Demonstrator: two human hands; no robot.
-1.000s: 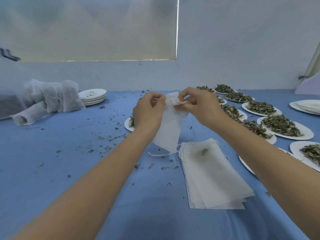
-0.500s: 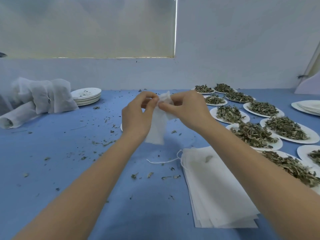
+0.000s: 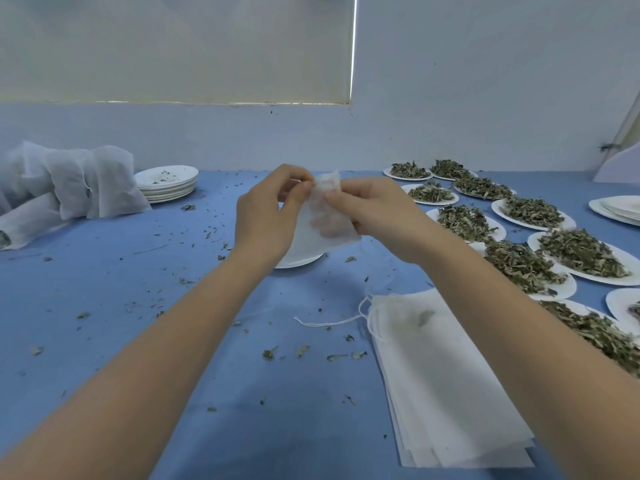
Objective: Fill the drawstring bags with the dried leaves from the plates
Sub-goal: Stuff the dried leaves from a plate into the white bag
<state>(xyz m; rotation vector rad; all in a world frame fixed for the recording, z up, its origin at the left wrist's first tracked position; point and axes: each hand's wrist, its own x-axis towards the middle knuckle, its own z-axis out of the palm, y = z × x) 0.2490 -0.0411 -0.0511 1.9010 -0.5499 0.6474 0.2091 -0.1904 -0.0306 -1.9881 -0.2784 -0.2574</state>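
I held one white drawstring bag (image 3: 323, 216) up over the blue table (image 3: 145, 306), my left hand (image 3: 268, 216) and right hand (image 3: 375, 220) each pinching its top edge between thumb and fingers, the two grips almost touching, the bag hanging below them. Directly beneath the bag sat one white plate (image 3: 298, 260), mostly hidden. Below my right wrist lay one stack of flat empty bags (image 3: 446, 382), too many layers to count, with loose strings (image 3: 329, 322) trailing toward my left. To the right of my right hand stood at least eight plates of dried leaves (image 3: 464, 220); more ran past the edge. Far right was a stack of clean plates (image 3: 620, 209). Well left of my left hand sat one stack of emptied plates (image 3: 168, 183) and a heap of filled bags (image 3: 79, 183), count unclear. Leaf crumbs (image 3: 301, 351) littered the cloth.
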